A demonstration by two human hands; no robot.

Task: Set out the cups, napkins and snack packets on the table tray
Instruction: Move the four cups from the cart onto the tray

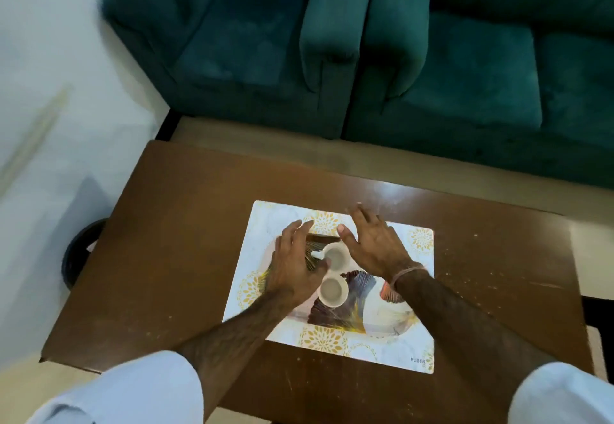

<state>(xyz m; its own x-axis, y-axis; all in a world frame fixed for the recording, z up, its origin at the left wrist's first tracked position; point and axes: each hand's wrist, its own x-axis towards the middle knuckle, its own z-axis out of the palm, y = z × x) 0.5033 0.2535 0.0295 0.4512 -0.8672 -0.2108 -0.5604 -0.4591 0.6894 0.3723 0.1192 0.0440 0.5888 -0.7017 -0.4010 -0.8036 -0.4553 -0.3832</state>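
Observation:
A white rectangular tray (418,340) with gold flower prints and a dark fan pattern lies on the brown table. Two small white cups stand on it, touching each other: the far cup (336,256) with its handle pointing left, and the near cup (333,291). My left hand (294,262) hovers just left of the cups, fingers spread, the thumb touching the far cup's rim. My right hand (372,245) is spread flat to the right of the far cup, holding nothing. No napkins or snack packets are in view.
The brown wooden table (172,257) has scratches and specks on it. Beyond it stand dark green sofas (365,58). A dark round object (78,254) sits on the floor at the table's left edge. A white wall is at the left.

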